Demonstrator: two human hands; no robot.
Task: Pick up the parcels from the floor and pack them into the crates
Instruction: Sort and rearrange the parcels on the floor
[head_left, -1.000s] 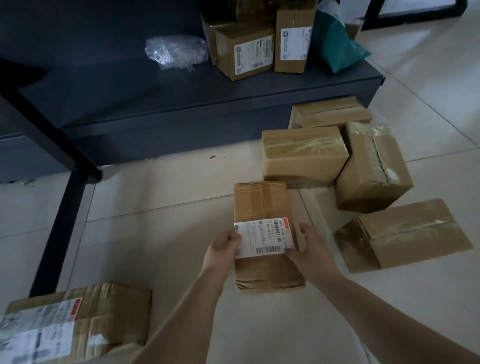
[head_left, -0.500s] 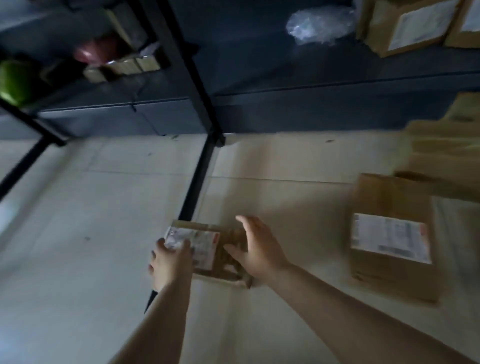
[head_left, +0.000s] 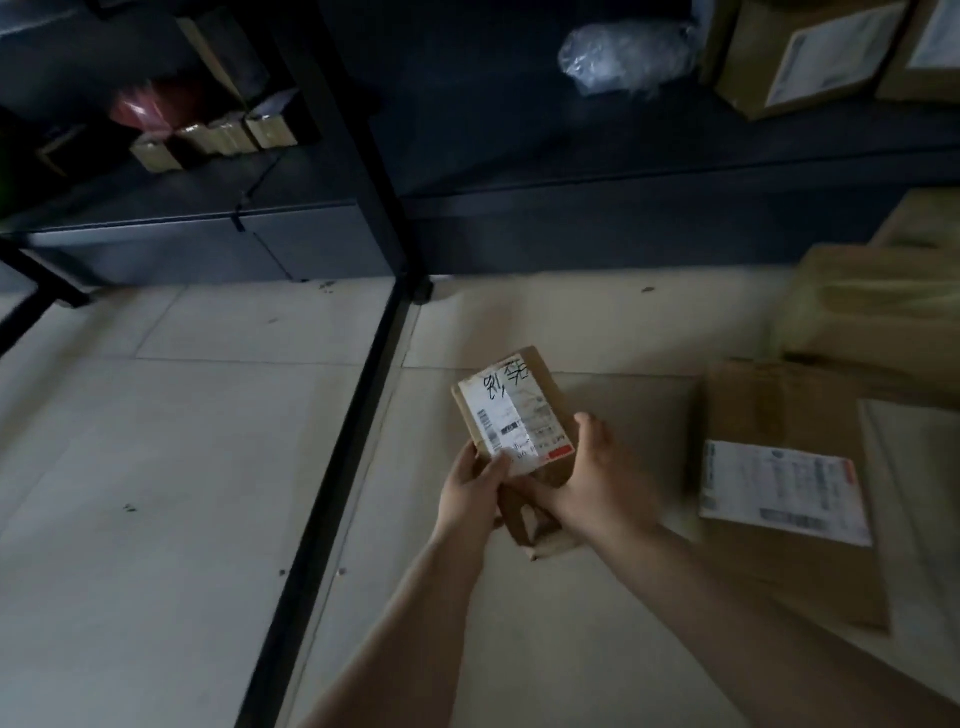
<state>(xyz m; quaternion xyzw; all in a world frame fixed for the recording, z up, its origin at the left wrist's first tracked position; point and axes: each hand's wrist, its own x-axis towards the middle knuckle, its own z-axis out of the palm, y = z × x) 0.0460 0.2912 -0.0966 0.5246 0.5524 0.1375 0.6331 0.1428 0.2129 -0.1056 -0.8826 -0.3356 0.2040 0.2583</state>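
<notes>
I see both bare forearms reaching forward from the near edge, converging toward the middle. My left hand (head_left: 470, 491) is curled, its thumb pressed flat on the white label of the small brown cardboard parcel (head_left: 519, 415), fingers wrapped behind the near left corner. My right hand (head_left: 597, 480) cups the parcel's right side, palm turned left, thumb raised along the far edge, fingers tucked underneath. Both wrists are nearly straight; the hands almost touch.
</notes>
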